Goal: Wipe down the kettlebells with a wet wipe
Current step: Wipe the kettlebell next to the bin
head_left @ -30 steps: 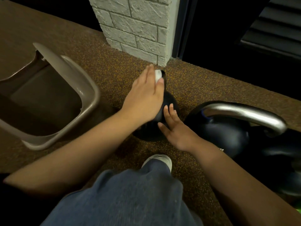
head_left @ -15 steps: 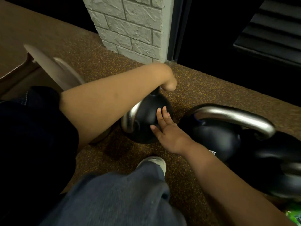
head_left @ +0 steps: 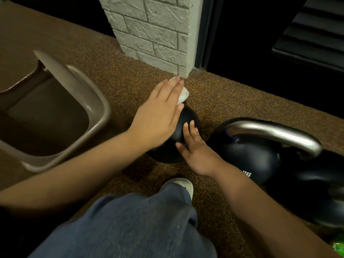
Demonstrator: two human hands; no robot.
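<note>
**Wipe on the small kettlebell, both hands at work**

We see a small black kettlebell [head_left: 189, 117] standing on the speckled brown floor [head_left: 229, 101], just in front of the corner of a grey brick pillar [head_left: 154, 34]. The left hand [head_left: 160, 114] lies over its top and hides the handle. The fingers are stretched forward, and the white wet wipe [head_left: 184, 94] bulges out between them and the thumb, so the hand holds the wipe there. The right hand [head_left: 199, 151] is open, its straight fingers resting against the near right side of the same ball.

Just beside it on the right stands a larger black kettlebell [head_left: 251, 159] with a bare steel handle [head_left: 275, 132] arching over it and white lettering low on its body. A further dark kettlebell [head_left: 316, 185] sits against it, nearer the right edge.

To the left, a brown plastic bin [head_left: 101, 112] stands on the floor. Below the hands we see a leg in blue trousers [head_left: 130, 224] and a pale shoe [head_left: 183, 184] planted close to the small kettlebell. Something green [head_left: 337, 246] shows at the lower right corner; we cannot tell what it is.
</note>
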